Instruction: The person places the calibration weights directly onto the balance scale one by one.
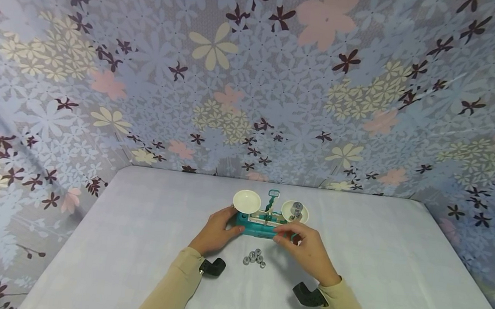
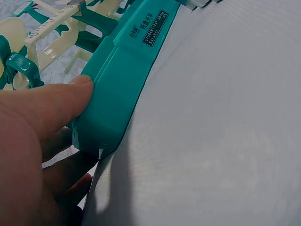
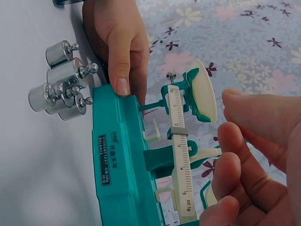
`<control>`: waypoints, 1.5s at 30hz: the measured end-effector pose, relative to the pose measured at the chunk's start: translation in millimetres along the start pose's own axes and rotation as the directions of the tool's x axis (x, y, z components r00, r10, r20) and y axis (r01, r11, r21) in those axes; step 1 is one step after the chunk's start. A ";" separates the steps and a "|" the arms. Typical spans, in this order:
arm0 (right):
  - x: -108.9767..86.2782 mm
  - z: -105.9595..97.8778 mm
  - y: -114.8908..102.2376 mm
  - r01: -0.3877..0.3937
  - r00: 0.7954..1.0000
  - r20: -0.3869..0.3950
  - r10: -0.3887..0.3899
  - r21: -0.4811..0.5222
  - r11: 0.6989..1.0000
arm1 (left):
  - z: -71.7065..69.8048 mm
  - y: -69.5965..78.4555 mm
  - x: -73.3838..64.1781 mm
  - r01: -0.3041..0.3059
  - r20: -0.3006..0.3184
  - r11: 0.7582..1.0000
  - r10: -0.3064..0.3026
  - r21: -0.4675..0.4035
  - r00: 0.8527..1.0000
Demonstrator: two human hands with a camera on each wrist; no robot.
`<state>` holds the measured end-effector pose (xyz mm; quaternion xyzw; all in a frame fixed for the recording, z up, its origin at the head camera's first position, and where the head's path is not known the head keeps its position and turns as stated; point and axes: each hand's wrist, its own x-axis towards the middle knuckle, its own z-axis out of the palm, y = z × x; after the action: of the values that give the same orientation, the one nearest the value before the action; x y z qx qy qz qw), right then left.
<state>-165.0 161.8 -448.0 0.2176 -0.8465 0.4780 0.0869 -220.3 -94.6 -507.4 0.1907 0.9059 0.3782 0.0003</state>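
A teal tray balance (image 1: 255,230) with two cream pans stands on the table. My left hand (image 1: 215,232) grips the left end of its base, with the thumb (image 2: 75,94) on the front and the other fingers behind. My right hand (image 1: 310,249) hovers by the right half of the balance, fingers loosely bent. Nothing shows between its thumb and fingertips in the right wrist view. Beside them runs the white graduated beam (image 3: 181,157) with a grey rider (image 3: 178,131). The left pan (image 1: 246,201) is bare; metal weights (image 1: 297,209) sit on the right one.
Several silver knobbed weights (image 1: 253,257) stand clustered on the table in front of the balance. A pale cloth covers the table (image 1: 147,205). A flower-patterned backdrop (image 1: 251,101) rises behind the table's far edge.
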 end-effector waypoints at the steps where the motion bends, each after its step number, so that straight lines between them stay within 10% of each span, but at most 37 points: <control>1: -0.2 0.7 -0.2 -0.003 1.000 0.007 0.003 0.001 1.000 | -0.1 0.2 -0.1 0.001 0.000 1.000 -0.001 0.002 1.000; 23: -4.6 11.2 10.8 -0.007 0.971 0.238 -0.002 0.037 0.999 | 1.4 0.2 0.5 0.024 0.002 1.000 -0.024 0.018 1.000; 45: -7.7 18.8 22.9 -0.074 0.897 0.440 0.050 0.039 0.997 | -2.4 2.6 0.1 0.006 0.001 1.000 -0.006 0.018 1.000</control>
<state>-167.3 158.3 -478.3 0.2948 -0.8376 0.4421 -0.1269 -219.8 -94.5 -503.9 0.1882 0.9099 0.3698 0.0001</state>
